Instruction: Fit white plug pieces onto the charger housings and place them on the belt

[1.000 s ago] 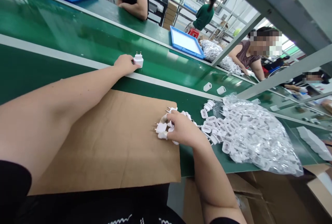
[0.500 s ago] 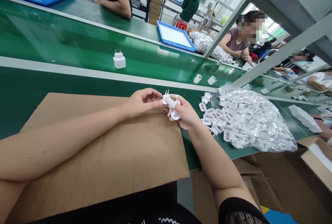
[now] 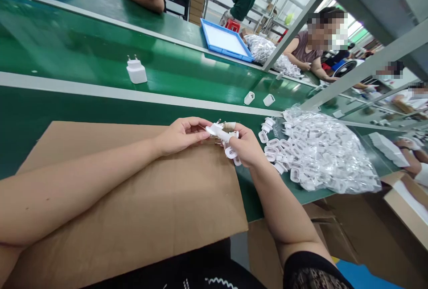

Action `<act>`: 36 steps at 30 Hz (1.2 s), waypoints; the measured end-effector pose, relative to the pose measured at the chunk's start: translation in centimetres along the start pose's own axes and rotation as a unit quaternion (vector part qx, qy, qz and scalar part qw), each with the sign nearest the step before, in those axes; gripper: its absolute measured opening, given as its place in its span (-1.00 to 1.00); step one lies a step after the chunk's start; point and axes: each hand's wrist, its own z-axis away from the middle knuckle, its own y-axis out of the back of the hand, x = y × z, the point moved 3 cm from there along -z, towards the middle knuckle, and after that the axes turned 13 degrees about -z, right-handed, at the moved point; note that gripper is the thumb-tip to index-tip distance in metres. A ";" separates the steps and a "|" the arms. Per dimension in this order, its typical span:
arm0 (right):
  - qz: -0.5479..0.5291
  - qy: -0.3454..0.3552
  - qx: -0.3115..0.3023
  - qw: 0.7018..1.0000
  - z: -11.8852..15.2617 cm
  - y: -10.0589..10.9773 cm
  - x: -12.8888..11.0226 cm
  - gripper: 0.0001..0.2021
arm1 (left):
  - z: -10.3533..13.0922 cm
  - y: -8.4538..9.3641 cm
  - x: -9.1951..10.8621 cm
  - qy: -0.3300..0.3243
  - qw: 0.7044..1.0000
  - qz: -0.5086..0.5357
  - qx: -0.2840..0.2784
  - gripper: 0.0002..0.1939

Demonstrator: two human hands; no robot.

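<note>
My right hand [image 3: 245, 145] is closed around several white plug pieces [image 3: 230, 151], with coverings on its thumb and a finger. The fingertips of my left hand [image 3: 183, 136] pinch the edge of one white plug piece [image 3: 214, 128], whose metal pins point up. Both hands are close together above the far right edge of a brown cardboard sheet [image 3: 150, 191]. Right of my right hand, loose white plug pieces [image 3: 279, 150] lie beside a clear plastic bag [image 3: 331, 150] filled with more of them.
Beyond a pale rail [image 3: 100, 95], a white charger [image 3: 136, 71] and two white housings [image 3: 249, 97] sit on the green belt [image 3: 180, 72]. Blue trays [image 3: 227, 41] stand across it. A metal post slants at right; an open carton [image 3: 408, 195] is at lower right. Several people are beyond.
The white charger and housings on the belt have shifted left. The plug piece between my hands has tilted, and my right hand has moved slightly right. The view has shifted a little.
</note>
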 end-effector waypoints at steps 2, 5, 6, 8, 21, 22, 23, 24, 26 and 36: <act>-0.021 -0.019 -0.002 1.000 0.1 -0.2 0.1 -0.61 | 0.0 0.0 0.0 0.001 1.000 0.018 0.007 -0.53; -0.046 -0.047 -0.018 0.998 0.3 -0.5 0.0 -0.61 | 0.0 0.2 0.4 -0.013 0.999 0.031 0.002 -0.62; -0.049 -0.051 -0.023 0.997 0.4 -0.6 -0.1 -0.60 | 0.0 0.4 0.6 -0.018 0.999 0.035 -0.001 -0.65; -0.052 -0.051 -0.033 0.997 0.6 -0.8 -0.2 -0.60 | 0.0 0.6 1.0 -0.026 0.999 0.042 -0.006 -0.69; -0.046 -0.046 -0.125 0.990 2.0 -1.7 -0.5 -0.58 | -0.2 1.4 2.0 0.048 0.992 0.048 -0.109 -0.75; -0.047 -0.052 -0.133 0.989 2.0 -1.7 -0.4 -0.58 | -0.3 1.4 2.0 0.055 0.989 0.053 -0.124 -0.75; -0.049 -0.057 -0.138 0.988 2.0 -1.7 -0.4 -0.58 | -0.3 1.4 1.9 0.059 0.987 0.058 -0.136 -0.76; -0.050 -0.059 -0.142 0.987 2.1 -1.7 -0.3 -0.58 | -0.3 1.3 1.9 0.061 0.985 0.063 -0.145 -0.77; -0.054 -0.065 -0.144 0.986 2.1 -1.8 -0.2 -0.57 | -0.3 1.3 1.9 0.064 0.983 0.074 -0.156 -0.78; -0.058 -0.129 -0.138 0.980 1.9 -1.9 0.4 -0.50 | -0.2 1.0 1.2 0.112 0.985 0.082 -0.106 -0.67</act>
